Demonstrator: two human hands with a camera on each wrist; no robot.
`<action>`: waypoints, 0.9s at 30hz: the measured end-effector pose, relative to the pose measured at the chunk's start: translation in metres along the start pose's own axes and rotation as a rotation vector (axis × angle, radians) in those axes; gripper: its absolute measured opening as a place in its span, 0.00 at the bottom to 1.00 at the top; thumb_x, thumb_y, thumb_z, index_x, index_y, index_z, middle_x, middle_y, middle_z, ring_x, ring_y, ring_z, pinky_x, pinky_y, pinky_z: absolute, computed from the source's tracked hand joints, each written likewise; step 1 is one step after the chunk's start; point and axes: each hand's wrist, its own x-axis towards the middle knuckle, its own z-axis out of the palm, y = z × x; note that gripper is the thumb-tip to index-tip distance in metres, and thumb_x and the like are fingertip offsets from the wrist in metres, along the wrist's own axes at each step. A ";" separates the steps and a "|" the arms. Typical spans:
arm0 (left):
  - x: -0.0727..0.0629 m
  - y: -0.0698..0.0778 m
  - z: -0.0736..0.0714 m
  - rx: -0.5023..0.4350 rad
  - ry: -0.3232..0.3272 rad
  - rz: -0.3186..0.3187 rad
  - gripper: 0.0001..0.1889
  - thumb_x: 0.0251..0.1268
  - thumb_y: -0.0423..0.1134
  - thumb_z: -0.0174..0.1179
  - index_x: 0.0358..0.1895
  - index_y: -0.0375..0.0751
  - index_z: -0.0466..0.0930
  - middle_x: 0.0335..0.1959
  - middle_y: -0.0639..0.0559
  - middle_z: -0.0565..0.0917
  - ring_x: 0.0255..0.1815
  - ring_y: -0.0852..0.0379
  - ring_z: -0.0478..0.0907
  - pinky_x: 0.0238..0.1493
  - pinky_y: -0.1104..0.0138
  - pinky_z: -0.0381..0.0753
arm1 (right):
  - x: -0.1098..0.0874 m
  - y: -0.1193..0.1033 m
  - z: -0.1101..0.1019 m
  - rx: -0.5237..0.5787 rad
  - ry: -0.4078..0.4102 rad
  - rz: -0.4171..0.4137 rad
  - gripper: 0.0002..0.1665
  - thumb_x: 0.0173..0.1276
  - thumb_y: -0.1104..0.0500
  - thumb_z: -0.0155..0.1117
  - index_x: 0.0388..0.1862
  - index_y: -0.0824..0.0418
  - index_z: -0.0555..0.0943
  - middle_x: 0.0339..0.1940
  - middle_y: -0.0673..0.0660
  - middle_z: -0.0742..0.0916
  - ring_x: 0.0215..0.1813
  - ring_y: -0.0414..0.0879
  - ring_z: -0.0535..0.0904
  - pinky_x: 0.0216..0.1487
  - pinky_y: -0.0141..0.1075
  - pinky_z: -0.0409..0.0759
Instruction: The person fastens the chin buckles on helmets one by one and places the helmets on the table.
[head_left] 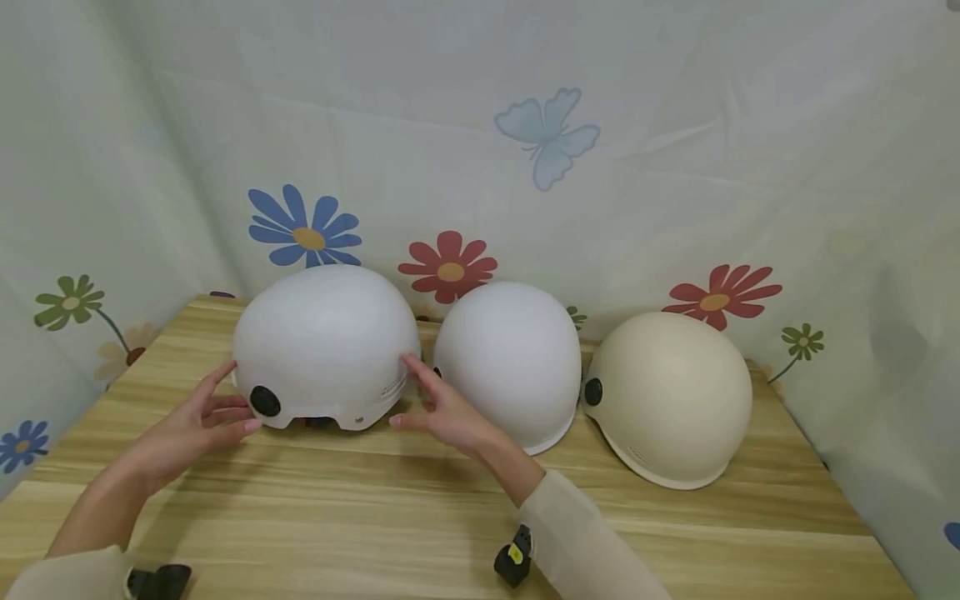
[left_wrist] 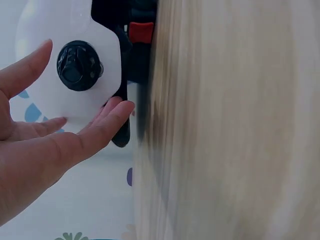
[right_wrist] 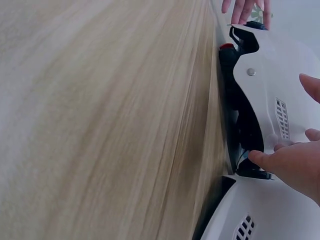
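A white helmet (head_left: 326,342) sits on the wooden table with a round black knob (left_wrist: 78,66) on its side. My left hand (head_left: 187,429) is at its left end, fingers spread and relaxed around the knob, fingertips at the shell. At the right end is my right hand (head_left: 450,412), its fingers extended beside the vent slots (right_wrist: 282,119). A fingertip appears to touch the shell there. Under the rim, black straps and a red buckle (left_wrist: 141,32) show in the left wrist view. The helmet rests on the table, between both hands.
A second white helmet (head_left: 510,367) stands right of the first, close behind my right hand. Farther right is a cream helmet (head_left: 675,400). A flower-print cloth (head_left: 420,150) hangs behind the wooden table (head_left: 360,517).
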 end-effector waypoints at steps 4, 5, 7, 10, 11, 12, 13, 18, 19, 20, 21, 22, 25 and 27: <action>-0.004 0.005 0.003 -0.014 0.055 0.007 0.48 0.65 0.40 0.55 0.70 0.47 0.21 0.59 0.27 0.54 0.54 0.47 0.68 0.42 0.66 0.75 | -0.003 -0.003 -0.001 0.010 0.001 -0.007 0.49 0.57 0.67 0.66 0.72 0.48 0.52 0.73 0.50 0.53 0.72 0.48 0.47 0.67 0.50 0.52; -0.005 0.007 0.004 -0.016 0.070 0.007 0.48 0.65 0.40 0.55 0.71 0.48 0.22 0.59 0.28 0.54 0.52 0.53 0.69 0.42 0.66 0.76 | -0.004 -0.004 -0.001 0.007 0.005 -0.009 0.50 0.57 0.67 0.66 0.72 0.47 0.52 0.73 0.49 0.53 0.72 0.48 0.47 0.67 0.50 0.52; -0.007 0.011 0.006 -0.021 0.104 0.015 0.48 0.65 0.41 0.56 0.71 0.49 0.24 0.59 0.30 0.54 0.46 0.65 0.70 0.41 0.67 0.77 | -0.003 -0.002 -0.001 -0.002 0.015 -0.015 0.50 0.57 0.65 0.67 0.72 0.45 0.52 0.73 0.47 0.52 0.72 0.47 0.47 0.67 0.50 0.52; -0.010 0.017 0.011 -0.017 0.169 0.043 0.46 0.64 0.41 0.56 0.72 0.49 0.27 0.58 0.32 0.55 0.41 0.74 0.70 0.39 0.70 0.76 | -0.003 -0.001 -0.002 -0.015 0.028 -0.021 0.50 0.57 0.64 0.67 0.72 0.43 0.52 0.73 0.45 0.53 0.72 0.46 0.48 0.66 0.49 0.54; -0.010 0.019 0.013 -0.020 0.193 0.057 0.46 0.64 0.40 0.56 0.72 0.49 0.28 0.58 0.32 0.55 0.41 0.75 0.71 0.38 0.72 0.76 | -0.003 -0.002 -0.002 -0.017 0.032 -0.023 0.50 0.57 0.64 0.67 0.72 0.42 0.51 0.72 0.45 0.53 0.72 0.46 0.48 0.66 0.49 0.54; -0.010 0.020 0.016 -0.022 0.219 0.071 0.45 0.64 0.39 0.56 0.72 0.49 0.30 0.57 0.33 0.55 0.40 0.75 0.71 0.38 0.73 0.76 | -0.004 -0.002 -0.002 -0.016 0.034 -0.025 0.51 0.57 0.64 0.67 0.72 0.42 0.51 0.72 0.45 0.53 0.71 0.46 0.48 0.66 0.49 0.54; -0.010 0.022 0.018 -0.021 0.246 0.080 0.44 0.64 0.39 0.57 0.72 0.48 0.32 0.56 0.35 0.56 0.40 0.76 0.71 0.37 0.75 0.75 | -0.004 -0.003 -0.003 -0.013 0.036 -0.027 0.51 0.57 0.64 0.68 0.72 0.42 0.51 0.72 0.45 0.53 0.72 0.45 0.48 0.66 0.49 0.54; -0.011 0.029 0.027 -0.051 0.361 0.103 0.41 0.63 0.38 0.58 0.72 0.48 0.40 0.53 0.41 0.57 0.38 0.76 0.71 0.36 0.79 0.74 | -0.004 -0.005 -0.003 -0.003 0.039 -0.029 0.51 0.56 0.64 0.68 0.72 0.42 0.52 0.72 0.45 0.54 0.71 0.44 0.49 0.66 0.48 0.54; -0.011 0.030 0.028 -0.066 0.378 0.108 0.41 0.62 0.38 0.58 0.72 0.49 0.41 0.51 0.42 0.57 0.38 0.75 0.71 0.36 0.80 0.74 | -0.004 -0.006 -0.002 -0.003 0.037 -0.028 0.51 0.56 0.64 0.68 0.72 0.42 0.52 0.72 0.45 0.54 0.71 0.44 0.49 0.66 0.48 0.54; -0.011 0.031 0.030 -0.099 0.392 0.118 0.41 0.61 0.36 0.59 0.72 0.49 0.43 0.50 0.44 0.58 0.37 0.74 0.72 0.35 0.80 0.75 | -0.004 -0.006 -0.002 -0.004 0.037 -0.026 0.51 0.56 0.64 0.68 0.72 0.41 0.52 0.72 0.45 0.54 0.71 0.44 0.49 0.66 0.48 0.54; -0.011 0.031 0.030 -0.138 0.403 0.128 0.40 0.61 0.35 0.59 0.71 0.50 0.44 0.49 0.45 0.58 0.37 0.73 0.72 0.35 0.80 0.75 | -0.004 -0.007 -0.002 -0.007 0.037 -0.025 0.51 0.56 0.64 0.68 0.72 0.41 0.52 0.72 0.45 0.55 0.71 0.44 0.49 0.66 0.48 0.54; -0.010 0.030 0.031 -0.175 0.414 0.141 0.40 0.60 0.34 0.60 0.71 0.51 0.46 0.47 0.46 0.58 0.37 0.73 0.72 0.35 0.80 0.75 | -0.004 -0.008 -0.002 -0.005 0.038 -0.025 0.50 0.56 0.64 0.68 0.72 0.41 0.52 0.72 0.45 0.55 0.71 0.44 0.49 0.66 0.48 0.54; -0.003 0.019 0.029 -0.343 0.437 0.194 0.38 0.56 0.29 0.61 0.68 0.52 0.52 0.45 0.49 0.61 0.37 0.70 0.75 0.34 0.79 0.76 | -0.005 -0.009 -0.001 -0.004 0.039 -0.031 0.50 0.57 0.64 0.67 0.72 0.43 0.52 0.72 0.45 0.54 0.71 0.46 0.49 0.67 0.48 0.53; 0.004 0.006 0.026 -0.413 0.455 0.223 0.38 0.54 0.27 0.63 0.66 0.53 0.56 0.46 0.50 0.63 0.38 0.68 0.76 0.35 0.77 0.77 | -0.005 -0.010 -0.001 -0.003 0.042 -0.039 0.50 0.57 0.64 0.67 0.72 0.43 0.52 0.72 0.46 0.54 0.71 0.48 0.49 0.66 0.48 0.54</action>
